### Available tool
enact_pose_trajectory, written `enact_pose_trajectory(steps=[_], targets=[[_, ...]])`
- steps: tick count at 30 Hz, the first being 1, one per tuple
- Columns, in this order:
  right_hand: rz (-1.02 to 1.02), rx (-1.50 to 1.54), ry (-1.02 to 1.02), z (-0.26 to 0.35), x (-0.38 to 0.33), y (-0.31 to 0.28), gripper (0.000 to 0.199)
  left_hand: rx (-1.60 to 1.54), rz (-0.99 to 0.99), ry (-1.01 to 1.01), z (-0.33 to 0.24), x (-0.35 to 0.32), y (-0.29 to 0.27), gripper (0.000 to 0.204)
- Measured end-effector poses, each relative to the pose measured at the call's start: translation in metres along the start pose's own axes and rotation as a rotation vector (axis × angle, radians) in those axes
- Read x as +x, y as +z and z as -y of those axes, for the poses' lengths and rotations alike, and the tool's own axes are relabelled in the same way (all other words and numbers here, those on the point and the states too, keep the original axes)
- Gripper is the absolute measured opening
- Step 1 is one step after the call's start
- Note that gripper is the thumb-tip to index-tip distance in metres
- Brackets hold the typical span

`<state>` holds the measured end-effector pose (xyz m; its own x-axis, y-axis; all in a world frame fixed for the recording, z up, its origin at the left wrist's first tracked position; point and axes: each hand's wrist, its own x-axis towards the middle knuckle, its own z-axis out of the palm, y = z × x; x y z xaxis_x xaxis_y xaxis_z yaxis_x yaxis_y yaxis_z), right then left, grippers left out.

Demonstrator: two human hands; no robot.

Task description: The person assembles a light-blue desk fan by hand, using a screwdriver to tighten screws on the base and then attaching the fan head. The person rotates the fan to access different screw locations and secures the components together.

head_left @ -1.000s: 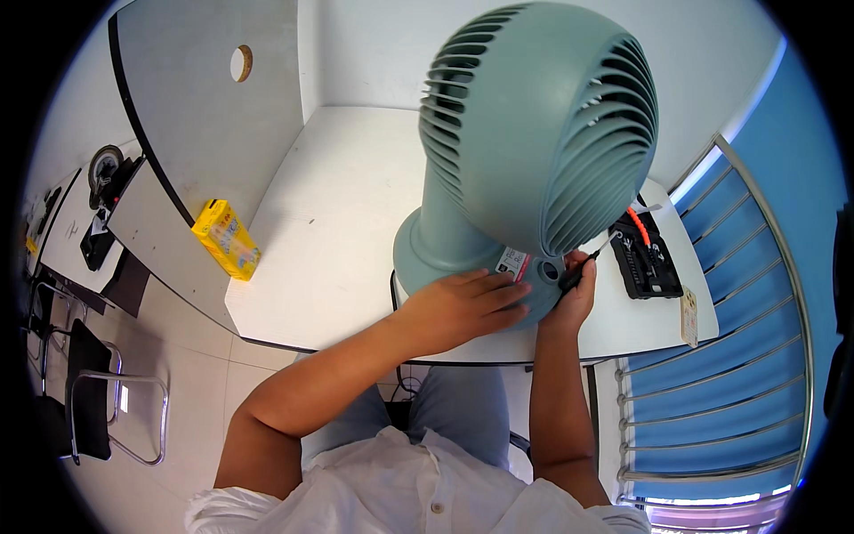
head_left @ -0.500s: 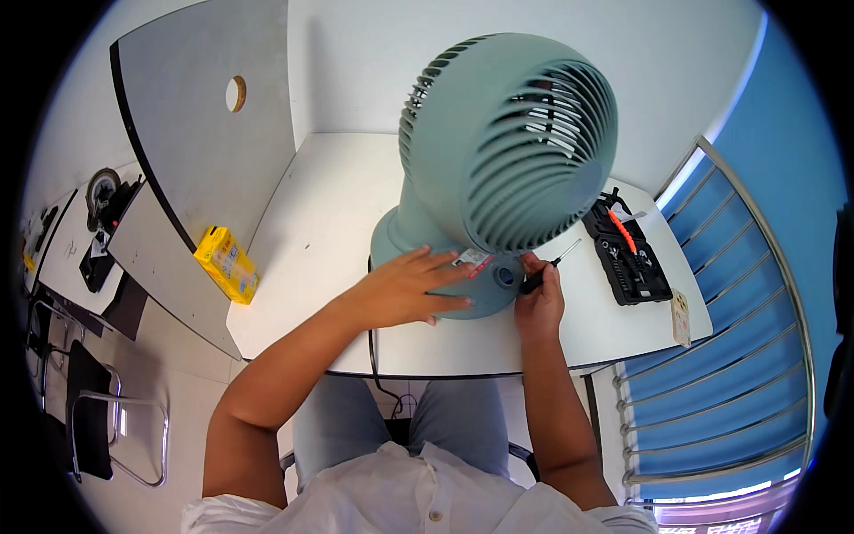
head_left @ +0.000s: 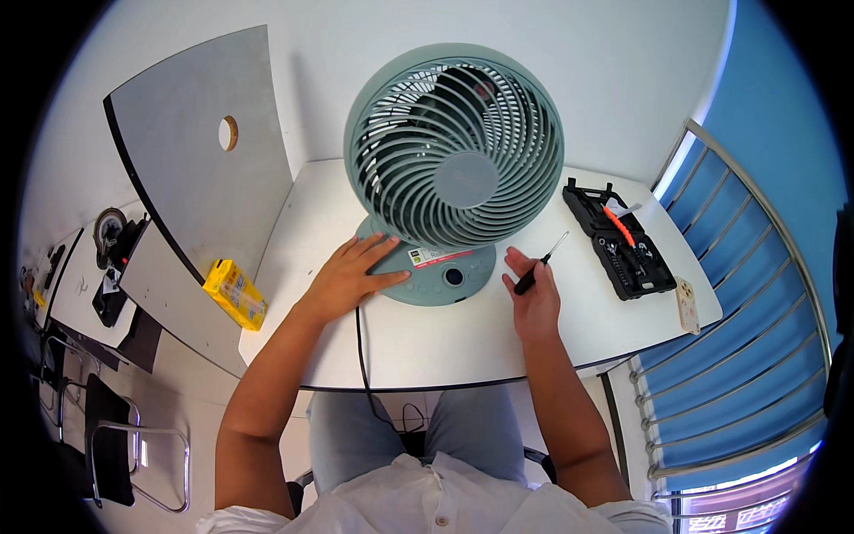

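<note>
A grey-green table fan [head_left: 467,181] stands upright on the white desk, its round spiral grille turned towards me. My left hand [head_left: 342,278] lies with fingers spread on the left side of the fan's base [head_left: 429,289], beside a white and red label [head_left: 439,256] and a dark round knob [head_left: 454,277]. To the right of the base, my right hand [head_left: 536,298] holds a screwdriver [head_left: 527,281] by its black handle, between thumb and fingers. The metal shaft points up and to the right, apart from the fan.
An open black tool case [head_left: 620,254] with an orange-handled tool lies on the desk [head_left: 307,227] at the right, a patterned flat card-like thing [head_left: 687,305] beside it. A yellow carton [head_left: 235,295] stands at the left edge by a grey partition [head_left: 200,116]. A black cord [head_left: 362,356] hangs over the front edge.
The fan has turned so its grille faces me instead of the right. My left hand has shifted left on the base. My right hand with the screwdriver has moved slightly away from it.
</note>
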<state>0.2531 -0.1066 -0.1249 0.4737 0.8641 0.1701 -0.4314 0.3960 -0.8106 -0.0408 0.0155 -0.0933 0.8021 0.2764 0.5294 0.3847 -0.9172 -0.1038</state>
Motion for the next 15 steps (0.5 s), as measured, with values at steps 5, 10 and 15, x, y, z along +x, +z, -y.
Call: enact_pose_trajectory(steps=[5,10,15], targets=[[-0.009,0.007,-0.115,0.025,0.033,0.011,0.027,-0.153,0.106,-0.060,0.009,-0.004,0.001,0.053],[0.053,0.070,-0.179,0.046,0.077,0.034,0.027,-0.230,-0.207,-0.394,0.023,-0.020,-0.004,0.047],[0.088,0.139,-0.177,0.030,0.097,0.034,0.032,-0.867,-0.707,-0.663,0.027,0.018,-0.014,0.065]])
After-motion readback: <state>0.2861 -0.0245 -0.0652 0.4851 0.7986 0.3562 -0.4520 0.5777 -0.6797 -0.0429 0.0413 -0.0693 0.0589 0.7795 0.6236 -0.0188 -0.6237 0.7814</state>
